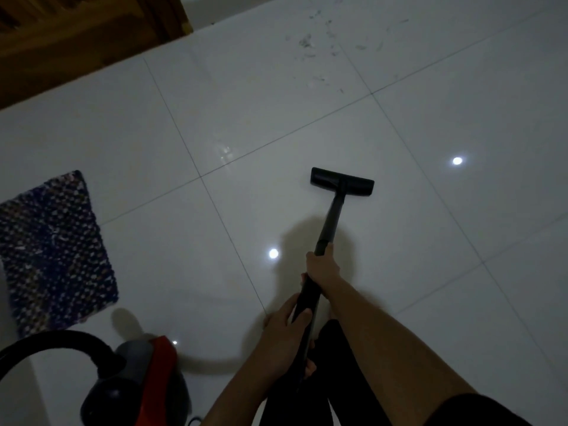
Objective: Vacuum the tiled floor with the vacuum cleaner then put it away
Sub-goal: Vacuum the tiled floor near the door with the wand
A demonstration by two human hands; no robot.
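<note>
I have only the head camera, and it looks down on the floor [461, 118]: big pale glossy tiles with thin joints and a few bright lamp reflections. The room is dim.

The right grip [322, 267] is closed around the wand [330, 219], on the part of the tube that is farther from me, with the arm stretched forward. The left grip [285, 330] is closed around the same wand nearer to me, fingers wrapped on the thick black part. Neither one holds anything else.

The wand slopes away from me down to the nozzle [342, 181], which lies flat on a tile with its wide side across my line of sight. The vacuum [144, 373], red and grey, stands on the floor at lower left, near my left arm. Its hose [52, 339] makes a black arc toward the left edge. A knitted mat [55, 250] lies at the left, well apart from the nozzle. Brown wood [76, 32] fills the top left corner; I cannot tell if it is a door or furniture.

Dirt [307, 43], thin dark scraps and perhaps hair, is scattered on the far tiles, well beyond the nozzle.

I judge that the vacuuming step is in hand and not finished, and the putting away is not begun. The next move calls for pushing the nozzle forward, flat on the tiles, through the dirt in overlapping strokes. The right arm is already extended, so probably I must step forward, and the vacuum must follow on its hose. Whether the motor runs, I cannot tell.
</note>
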